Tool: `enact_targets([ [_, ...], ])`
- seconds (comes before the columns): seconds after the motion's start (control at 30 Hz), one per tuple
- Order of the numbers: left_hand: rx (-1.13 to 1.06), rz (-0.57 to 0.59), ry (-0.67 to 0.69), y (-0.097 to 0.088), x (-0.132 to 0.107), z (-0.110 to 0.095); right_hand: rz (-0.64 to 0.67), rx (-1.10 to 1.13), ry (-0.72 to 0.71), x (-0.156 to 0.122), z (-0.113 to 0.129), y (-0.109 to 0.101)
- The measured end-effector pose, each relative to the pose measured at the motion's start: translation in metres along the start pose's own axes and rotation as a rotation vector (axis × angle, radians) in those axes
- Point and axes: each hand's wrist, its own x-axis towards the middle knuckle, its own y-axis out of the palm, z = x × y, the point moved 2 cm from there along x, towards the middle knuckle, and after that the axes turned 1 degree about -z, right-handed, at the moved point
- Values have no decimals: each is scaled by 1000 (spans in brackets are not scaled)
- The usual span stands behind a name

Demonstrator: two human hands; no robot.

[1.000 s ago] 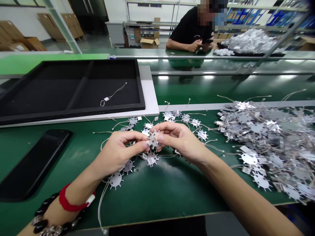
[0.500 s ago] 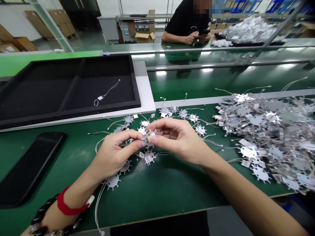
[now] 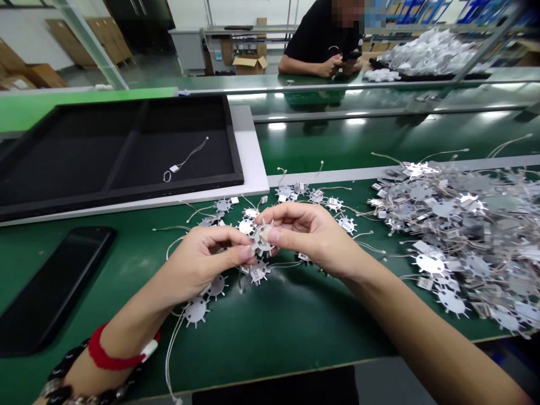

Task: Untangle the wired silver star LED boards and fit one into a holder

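Observation:
Between my two hands, above the green table (image 3: 295, 332), is a small spiked metal disc (image 3: 262, 241). My left hand (image 3: 206, 259) pinches its left edge between thumb and forefinger. From the other side, the thumb and fingers of my right hand (image 3: 312, 233) close on the same disc, and they cover part of it. Several like discs with thin white wires and small white tags lie under and around my hands, among them a disc (image 3: 196, 310) by my left wrist and another disc (image 3: 258, 272) just below my fingertips.
A large heap of wired discs (image 3: 476, 225) spreads over the right side. At left lie a black phone (image 3: 54, 287) and a black tray (image 3: 101, 198) holding one wired tag (image 3: 174, 168). Across the bench a person (image 3: 312, 45) holds a phone, near a white pile (image 3: 434, 50).
The held disc has turned to show more of its face between my fingers. Both hands have shifted slightly to the right and stay closed on it.

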Motion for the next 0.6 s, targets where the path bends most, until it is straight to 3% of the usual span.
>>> enact_targets([
  [0.17,89,-37,30,0,-1,0,-2,74,19,1,-1,-1],
  [0.6,50,-5,26,-1,-4,1,1,114,77,1,-3,-4],
])
